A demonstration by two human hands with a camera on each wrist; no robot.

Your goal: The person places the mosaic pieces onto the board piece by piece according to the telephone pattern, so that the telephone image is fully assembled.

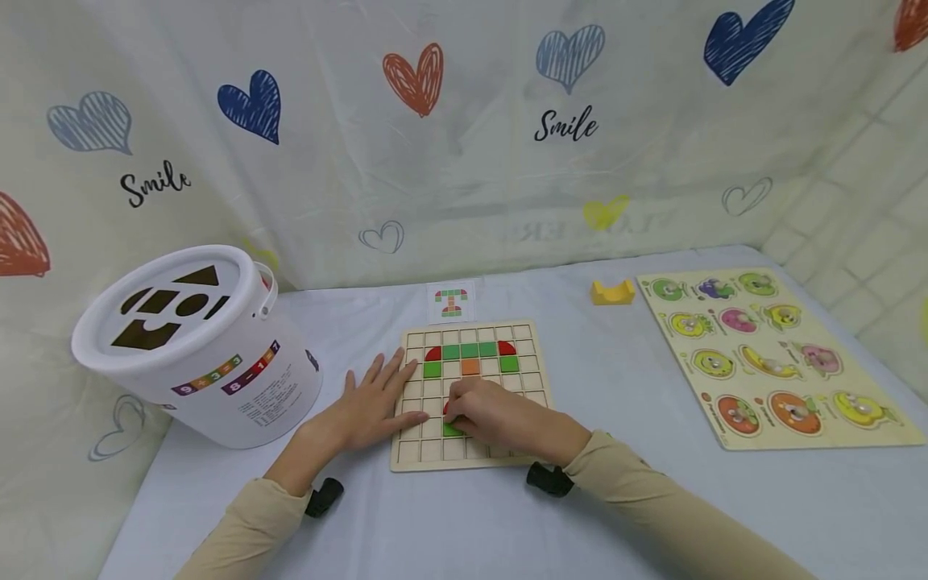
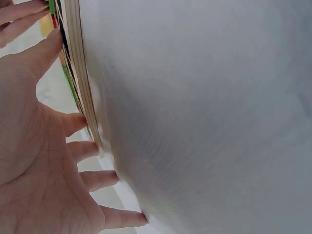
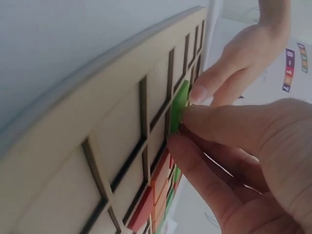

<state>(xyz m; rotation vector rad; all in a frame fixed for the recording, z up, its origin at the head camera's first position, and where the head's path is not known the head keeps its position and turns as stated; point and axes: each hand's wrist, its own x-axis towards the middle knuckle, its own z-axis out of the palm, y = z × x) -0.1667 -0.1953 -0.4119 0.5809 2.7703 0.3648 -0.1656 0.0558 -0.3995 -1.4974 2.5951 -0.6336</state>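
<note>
A wooden grid board [image 1: 420, 465] lies on the table with colored tiles set in its squares. Its upper part holds a row of green tiles [image 1: 469, 350] between two rounded red tiles [image 1: 507, 348], with an orange tile [image 1: 470, 366] below. My right hand [image 1: 500, 412] pinches a green square tile [image 3: 179, 108] between thumb and fingertips, at a square low on the board. My left hand [image 1: 370, 404] lies spread along the board's left edge, its thumb reaching over the grid. In the right wrist view a red tile [image 3: 141, 209] shows nearby; my right hand partly hides the lower tiles.
Behind the board lies a small pattern card [image 1: 451, 303]. A white bucket [image 1: 242, 419] with shaped holes in its lid stands at the left. A yellow curved block [image 1: 612, 294] sits at the back, and a fruit picture puzzle [image 1: 689, 395] lies on the right.
</note>
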